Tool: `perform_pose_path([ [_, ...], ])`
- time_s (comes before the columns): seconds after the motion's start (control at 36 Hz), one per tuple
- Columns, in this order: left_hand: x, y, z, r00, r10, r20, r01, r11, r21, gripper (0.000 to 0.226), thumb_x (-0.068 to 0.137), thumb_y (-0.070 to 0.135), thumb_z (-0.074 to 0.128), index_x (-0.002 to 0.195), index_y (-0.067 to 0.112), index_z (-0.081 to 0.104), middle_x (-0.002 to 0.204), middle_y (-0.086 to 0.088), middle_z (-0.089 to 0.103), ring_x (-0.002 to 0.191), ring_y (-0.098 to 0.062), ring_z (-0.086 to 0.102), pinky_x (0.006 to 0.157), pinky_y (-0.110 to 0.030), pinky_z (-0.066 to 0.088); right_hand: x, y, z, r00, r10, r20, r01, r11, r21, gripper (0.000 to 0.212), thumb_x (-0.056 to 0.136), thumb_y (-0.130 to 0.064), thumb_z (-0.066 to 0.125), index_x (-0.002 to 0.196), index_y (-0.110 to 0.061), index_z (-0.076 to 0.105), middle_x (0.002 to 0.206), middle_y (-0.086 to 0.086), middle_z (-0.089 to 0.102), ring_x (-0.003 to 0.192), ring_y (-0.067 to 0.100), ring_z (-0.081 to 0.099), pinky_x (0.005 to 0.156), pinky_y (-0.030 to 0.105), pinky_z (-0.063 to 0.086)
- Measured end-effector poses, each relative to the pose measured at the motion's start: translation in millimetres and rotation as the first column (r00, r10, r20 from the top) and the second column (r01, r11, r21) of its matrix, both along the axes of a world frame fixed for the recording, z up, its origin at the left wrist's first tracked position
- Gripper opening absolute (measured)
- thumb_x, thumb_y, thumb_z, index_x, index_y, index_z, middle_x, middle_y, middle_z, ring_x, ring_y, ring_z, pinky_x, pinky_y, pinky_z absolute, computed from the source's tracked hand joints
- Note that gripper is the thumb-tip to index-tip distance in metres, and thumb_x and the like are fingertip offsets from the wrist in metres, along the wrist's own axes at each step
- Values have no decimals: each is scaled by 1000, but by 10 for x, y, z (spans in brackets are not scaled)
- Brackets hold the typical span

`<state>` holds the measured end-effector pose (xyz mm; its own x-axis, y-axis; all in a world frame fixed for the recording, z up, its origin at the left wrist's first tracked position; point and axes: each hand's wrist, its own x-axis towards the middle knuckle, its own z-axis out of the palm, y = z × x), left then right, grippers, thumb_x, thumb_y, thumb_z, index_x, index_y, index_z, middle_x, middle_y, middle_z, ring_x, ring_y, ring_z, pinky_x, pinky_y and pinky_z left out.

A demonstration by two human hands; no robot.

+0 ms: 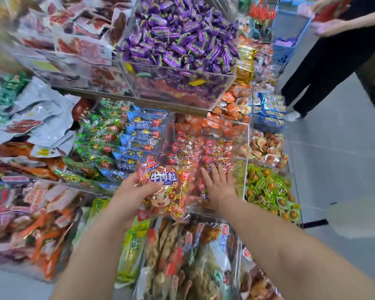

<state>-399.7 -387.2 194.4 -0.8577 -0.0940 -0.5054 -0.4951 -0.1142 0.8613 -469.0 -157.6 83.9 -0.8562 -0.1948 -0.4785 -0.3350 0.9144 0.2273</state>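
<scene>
Red snack bag held by L hand, fingers curled round its edge; R hand flat, fingers straight, on red packets in clear bin.

Left hand and right hand are bare, forearms likewise.

Colour key: snack bag red and gold, purple label with white characters, cartoon face print; wrapped candies purple with green streaks; blue packets; green packets; small sweets green with orange centres.
</scene>
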Motion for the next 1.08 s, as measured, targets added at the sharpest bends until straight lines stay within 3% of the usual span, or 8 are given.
perform_pose_path([
  [0.22,-6,-98,14,1000,18,2,-18,1000,24,19,82,8,71,99,14,66,87,-6,76,75,-22,73,52,-29,56,-47,-53,-39,996,-78,-34,79,996,36,117,76,-11,55,117,-15,-54,146,19,-38,134,42,-33,95,69,-23],
  [0.39,-148,-226,53,991,-127,-34,128,991,38,27,82,12,72,106,21,64,95,-3,76,86,-23,73,67,-34,57,0,-116,-29,977,-211,-12,210,975,-76,117,88,-54,45,107,-11,-62,128,20,-57,120,39,-50,86,62,-38],
  [0.61,-261,-339,133,975,-206,-83,210,976,50,24,81,7,71,102,18,65,91,0,76,81,-16,72,62,-26,55,-73,-195,-71,972,-225,-61,222,973,-56,99,91,-22,46,130,-16,-44,141,17,-45,124,36,-44,109,58,-14],
  [0.83,-258,-413,130,967,-252,-29,251,967,-32,36,77,16,77,111,18,64,100,-3,75,92,-23,71,89,-47,55,-39,-148,249,963,-259,72,268,947,-178,101,88,-37,60,147,-21,-20,150,6,-31,140,31,-25,115,50,-10],
  [0.89,-257,-400,124,961,-276,-5,274,958,-81,49,76,23,80,120,19,60,107,0,73,99,-22,68,93,-49,51,-17,-58,512,945,-323,46,313,857,-409,67,91,-24,54,149,-15,22,158,14,9,144,33,9,117,44,13],
  [0.94,-263,-368,110,952,-305,3,303,945,-120,60,74,32,81,128,24,56,113,4,70,105,-19,64,86,-42,51,34,6,812,880,-475,-5,351,657,-667,37,94,-20,51,130,-13,53,136,10,51,122,25,48,100,36,42],
  [1.03,-261,-242,142,938,-346,8,345,931,-122,84,62,45,83,136,26,50,124,4,64,111,-20,62,82,-40,52,167,-112,1277,844,-461,275,410,223,-884,33,81,-45,65,112,-34,61,107,-18,65,97,2,62,74,15,49],
  [1.08,-266,-136,142,930,-367,18,367,925,-104,88,57,49,83,134,21,49,125,4,63,109,-17,63,86,-43,54,240,-244,1466,878,-283,386,454,238,-858,44,69,-52,73,110,-41,60,105,-20,65,96,-4,61,77,12,49],
])
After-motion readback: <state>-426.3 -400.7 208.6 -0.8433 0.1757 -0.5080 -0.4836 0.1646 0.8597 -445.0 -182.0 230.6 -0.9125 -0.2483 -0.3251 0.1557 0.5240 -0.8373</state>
